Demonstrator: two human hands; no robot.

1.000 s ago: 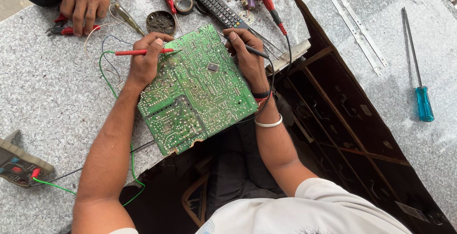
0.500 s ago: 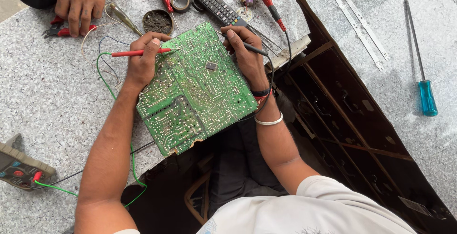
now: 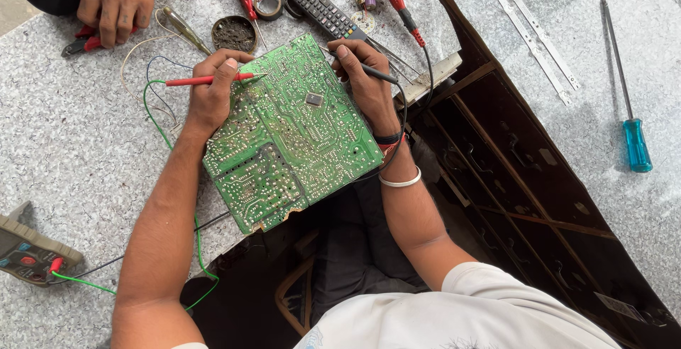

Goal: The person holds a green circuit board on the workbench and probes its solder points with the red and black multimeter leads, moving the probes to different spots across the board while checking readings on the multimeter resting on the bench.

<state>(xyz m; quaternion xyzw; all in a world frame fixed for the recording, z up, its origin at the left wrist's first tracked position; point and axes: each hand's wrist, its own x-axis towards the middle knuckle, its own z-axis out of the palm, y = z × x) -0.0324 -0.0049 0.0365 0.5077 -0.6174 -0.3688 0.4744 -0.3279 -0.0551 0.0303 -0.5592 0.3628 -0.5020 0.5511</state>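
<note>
A green circuit board [image 3: 291, 136] lies solder side up across my lap and the edge of the speckled stone floor. My left hand [image 3: 213, 93] grips a red test probe [image 3: 206, 79] whose tip rests on the board's upper left edge. My right hand [image 3: 365, 83] holds a black test probe [image 3: 376, 74] against the board's upper right corner. Green and black leads run from the probes down to a multimeter [image 3: 28, 250] at the lower left.
Another person's hand [image 3: 117, 1] rests on red-handled pliers at the top left. A black remote control [image 3: 323, 8], a tape roll [image 3: 268, 3], a round tin [image 3: 234, 35], red screwdrivers and a soldering tool lie behind the board. A blue-handled screwdriver [image 3: 635, 143] lies right of a dark casing [image 3: 511, 164].
The red probe's tip has shifted slightly along the board's upper left edge. Both hands stay on the board's top corners.
</note>
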